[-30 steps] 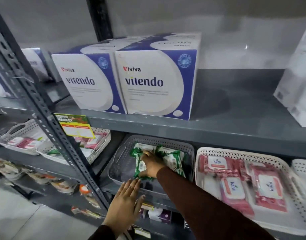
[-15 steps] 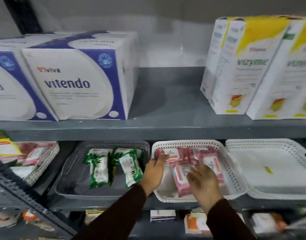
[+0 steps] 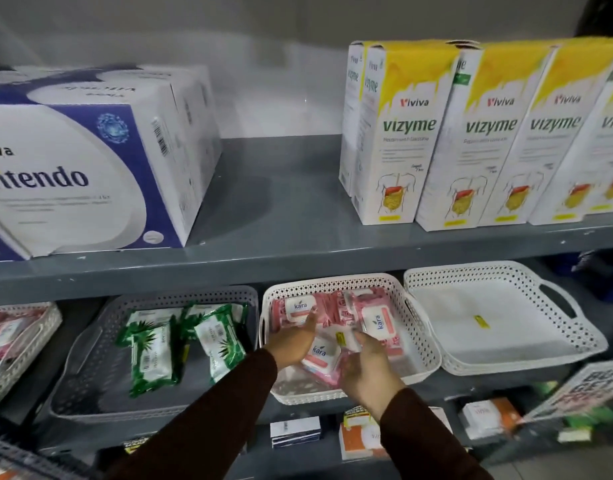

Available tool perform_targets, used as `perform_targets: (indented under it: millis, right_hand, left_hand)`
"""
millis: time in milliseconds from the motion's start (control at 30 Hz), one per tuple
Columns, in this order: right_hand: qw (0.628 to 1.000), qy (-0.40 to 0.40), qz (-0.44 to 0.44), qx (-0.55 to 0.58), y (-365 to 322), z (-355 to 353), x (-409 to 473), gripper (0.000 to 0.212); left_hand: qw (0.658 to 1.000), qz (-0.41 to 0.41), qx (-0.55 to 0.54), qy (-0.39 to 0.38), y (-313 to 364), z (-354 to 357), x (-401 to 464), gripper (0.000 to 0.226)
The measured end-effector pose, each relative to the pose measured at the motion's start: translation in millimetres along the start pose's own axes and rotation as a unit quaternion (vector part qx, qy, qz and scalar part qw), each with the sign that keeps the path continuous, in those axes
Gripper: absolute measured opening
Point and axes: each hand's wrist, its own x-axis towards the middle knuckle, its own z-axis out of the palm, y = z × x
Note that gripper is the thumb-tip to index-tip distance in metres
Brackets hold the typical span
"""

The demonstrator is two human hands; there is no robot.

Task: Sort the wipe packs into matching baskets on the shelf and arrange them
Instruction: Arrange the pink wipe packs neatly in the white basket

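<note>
A white basket (image 3: pixel 333 282) on the middle shelf holds three pink "kara" wipe packs. Both my hands are inside it. My left hand (image 3: pixel 291 339) lies with fingers stretched against the back-left pink pack (image 3: pixel 296 308) and holds nothing. My right hand (image 3: pixel 365 367) curls around the edge of the front pink pack (image 3: pixel 319 356), just below the right pink pack (image 3: pixel 378 320). To the left, a grey basket (image 3: pixel 180 296) holds green wipe packs (image 3: pixel 154 351), some overlapping.
An empty white basket (image 3: pixel 471 270) with a handle stands to the right. Another white basket (image 3: pixel 28 344) with pink packs sits at far left. The upper shelf (image 3: pixel 281 216) carries blue "vitendo" boxes (image 3: pixel 90 168) and yellow "vizyme" boxes (image 3: pixel 471 140). Small boxes (image 3: pixel 294 434) fill the shelf below.
My view swung right. My right hand left the green packs in the grey basket, and both hands moved into the white basket and closed in around the front pink pack.
</note>
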Motion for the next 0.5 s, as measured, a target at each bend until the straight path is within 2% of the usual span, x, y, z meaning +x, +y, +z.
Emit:
perform_targets:
  millis: [33,133,200,233,267,333,367,400,433,467,500]
  right_hand:
    - [0.999,0.012,-0.010,-0.030,0,0,1,0.044]
    - [0.995,0.017,-0.024,-0.099,-3,4,11,0.035]
    - [0.989,0.017,-0.022,-0.148,-5,11,21,0.037]
    - [0.984,0.019,-0.023,-0.176,-6,15,24,0.038]
    - [0.979,0.015,-0.025,-0.200,-7,18,25,0.039]
    - [0.973,-0.007,-0.026,-0.231,-9,24,28,0.042]
    - [0.971,-0.013,-0.020,-0.240,-9,25,28,0.041]
    - [0.970,-0.012,-0.022,-0.243,-10,26,27,0.040]
    - [0.972,-0.013,-0.028,-0.233,-11,24,25,0.038]
    - [0.975,-0.002,-0.034,-0.218,-12,19,25,0.036]
    - [0.980,0.020,-0.043,-0.194,-14,10,24,0.034]
  left_hand:
    - [0.996,-0.024,-0.079,-0.016,-3,0,-4,0.089]
    - [0.964,-0.072,-0.253,-0.023,-13,3,-7,0.082]
    - [0.940,-0.092,-0.328,0.008,-21,6,-1,0.107]
    - [0.928,-0.091,-0.361,0.022,-25,8,3,0.109]
    - [0.915,-0.087,-0.393,0.038,-23,9,3,0.099]
    - [0.898,-0.093,-0.423,0.075,-19,8,1,0.074]
    - [0.891,-0.097,-0.435,0.090,-26,10,10,0.073]
    - [0.888,-0.093,-0.443,0.087,-27,12,13,0.084]
    - [0.897,-0.092,-0.424,0.088,-30,14,15,0.099]
    - [0.920,-0.095,-0.372,0.084,-28,13,11,0.105]
    - [0.940,-0.089,-0.316,0.096,-16,9,-1,0.097]
